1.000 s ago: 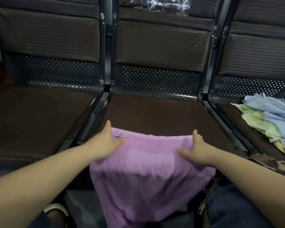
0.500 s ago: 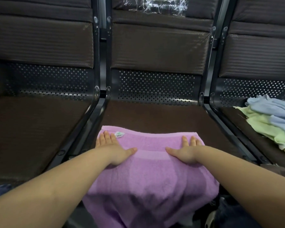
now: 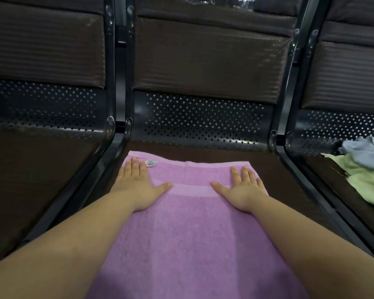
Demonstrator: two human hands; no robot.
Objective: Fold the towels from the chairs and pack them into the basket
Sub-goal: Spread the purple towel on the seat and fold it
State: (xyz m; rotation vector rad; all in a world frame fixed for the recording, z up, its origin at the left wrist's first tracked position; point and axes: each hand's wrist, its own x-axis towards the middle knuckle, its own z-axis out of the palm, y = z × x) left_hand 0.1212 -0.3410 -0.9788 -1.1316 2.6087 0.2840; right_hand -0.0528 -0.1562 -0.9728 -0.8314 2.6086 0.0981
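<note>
Left hand (image 3: 136, 186) and right hand (image 3: 244, 188) press flat, fingers straight, on the purple towel (image 3: 188, 234). Its small label (image 3: 151, 163), beside the left fingertips, is unreadable.

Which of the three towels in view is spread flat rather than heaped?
The purple towel on the middle seat, under both palms. The blue towel and green towel lie crumpled on the right seat.
</note>
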